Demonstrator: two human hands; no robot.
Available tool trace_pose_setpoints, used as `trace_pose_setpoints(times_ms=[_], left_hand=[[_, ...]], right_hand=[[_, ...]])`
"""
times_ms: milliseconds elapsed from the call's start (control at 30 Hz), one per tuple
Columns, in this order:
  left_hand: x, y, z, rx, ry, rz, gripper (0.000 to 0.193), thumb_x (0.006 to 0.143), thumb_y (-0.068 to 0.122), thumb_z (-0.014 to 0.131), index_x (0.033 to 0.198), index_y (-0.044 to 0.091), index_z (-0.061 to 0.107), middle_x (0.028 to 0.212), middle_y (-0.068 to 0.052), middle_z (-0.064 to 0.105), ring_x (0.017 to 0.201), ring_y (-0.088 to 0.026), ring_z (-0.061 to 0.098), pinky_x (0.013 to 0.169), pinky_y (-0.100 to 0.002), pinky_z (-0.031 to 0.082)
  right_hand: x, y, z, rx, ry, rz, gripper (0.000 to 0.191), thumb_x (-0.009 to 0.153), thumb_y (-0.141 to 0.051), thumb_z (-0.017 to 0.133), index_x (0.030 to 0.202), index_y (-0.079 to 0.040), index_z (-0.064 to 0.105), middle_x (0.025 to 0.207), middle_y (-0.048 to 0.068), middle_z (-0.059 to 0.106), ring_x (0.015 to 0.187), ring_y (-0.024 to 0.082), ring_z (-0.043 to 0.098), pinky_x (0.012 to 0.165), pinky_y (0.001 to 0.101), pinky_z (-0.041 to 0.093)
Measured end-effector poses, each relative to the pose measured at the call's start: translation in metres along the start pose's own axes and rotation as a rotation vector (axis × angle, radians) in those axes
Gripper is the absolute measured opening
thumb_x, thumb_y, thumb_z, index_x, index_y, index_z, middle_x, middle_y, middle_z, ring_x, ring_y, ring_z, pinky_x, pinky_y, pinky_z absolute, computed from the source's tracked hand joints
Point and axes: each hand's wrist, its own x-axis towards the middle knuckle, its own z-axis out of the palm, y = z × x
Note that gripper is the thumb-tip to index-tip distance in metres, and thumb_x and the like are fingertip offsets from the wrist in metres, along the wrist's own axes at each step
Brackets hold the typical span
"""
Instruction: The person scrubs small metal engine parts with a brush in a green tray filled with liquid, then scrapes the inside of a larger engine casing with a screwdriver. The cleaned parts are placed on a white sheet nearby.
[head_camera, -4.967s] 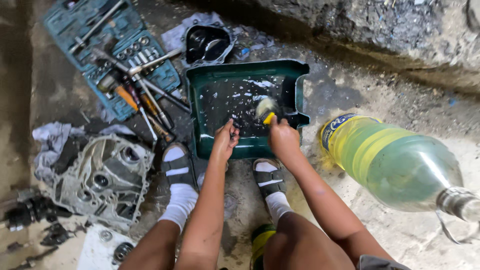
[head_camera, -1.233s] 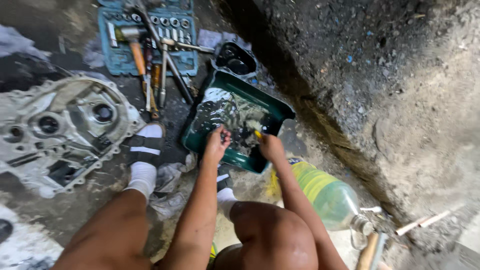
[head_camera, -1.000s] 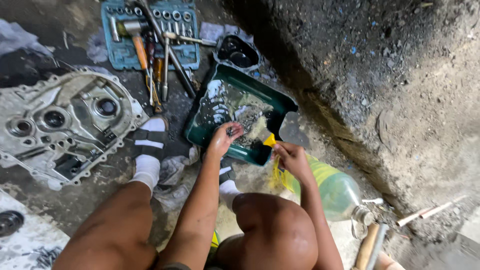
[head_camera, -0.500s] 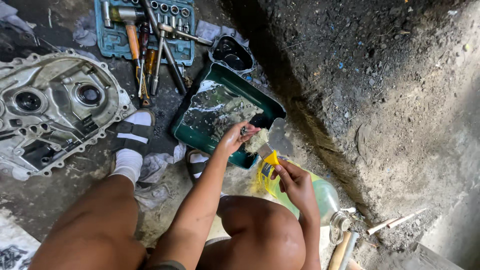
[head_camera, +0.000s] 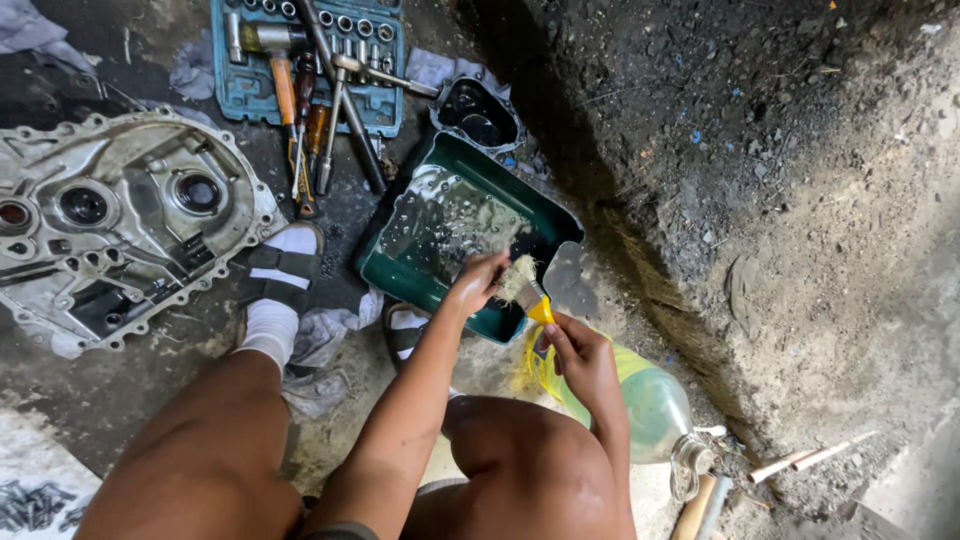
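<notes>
I squat over a green plastic tray (head_camera: 392, 278) of wet, shiny liquid on the dirt floor. My right hand (head_camera: 582, 362) grips the yellow handle of a paintbrush (head_camera: 528, 292), held at the tray's near right corner. My left hand (head_camera: 478, 283) pinches the brush's pale bristles just above the tray. A clear plastic bottle (head_camera: 650, 410) of yellowish-green liquid lies on its side under my right wrist.
A silver engine cover (head_camera: 110, 225) lies at the left. A blue socket and tool case (head_camera: 310, 55) with a hammer and wrenches sits behind the tray, a small black cover (head_camera: 478, 112) beside it. Rags (head_camera: 320, 340) lie by my sandalled feet. Dark dirt slope on the right.
My right hand lifted the brush out of the tray toward its near right corner. My left hand came off the tray and took hold of the bristles. The view swung right.
</notes>
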Motion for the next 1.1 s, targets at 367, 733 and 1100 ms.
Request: trace_pose_setpoints(times_ms=[367,733,1100], left_hand=[[-0.011,0.026,-0.022,-0.013,-0.078,-0.009,0.022,0.097,0.023,0.051,0.079,0.012,0.057,0.064,0.002,0.047,0.046,-0.006,0.037,0.037,-0.023,0.026],[-0.030,0.038,-0.024,0.142,0.050,0.044,0.033,0.095,0.033,0.056,0.077,0.005,0.062,0.068,-0.004,0.059,0.053,-0.012,0.052,0.045,-0.026,0.040],[-0.008,0.019,-0.061,0.136,0.093,-0.022,0.039,0.106,0.038,0.055,0.077,0.013,0.053,0.060,0.003,0.047,0.043,-0.009,0.038,0.040,-0.025,0.033]], right_hand=[[0.091,0.006,0.034,-0.005,0.139,0.030,0.029,0.102,-0.020,0.064,0.113,0.004,0.076,0.080,0.007,0.075,0.056,0.009,0.056,0.051,0.0257,0.046],[0.102,-0.044,0.081,-0.884,0.236,-0.137,0.020,0.097,-0.019,0.062,0.106,-0.005,0.072,0.092,0.024,0.072,0.079,0.044,0.071,0.068,0.0536,0.056],[0.131,-0.022,0.084,-0.776,0.047,-0.176,0.018,0.081,-0.014,0.066,0.094,-0.004,0.074,0.090,0.025,0.073,0.086,0.042,0.071,0.075,0.0506,0.056]])
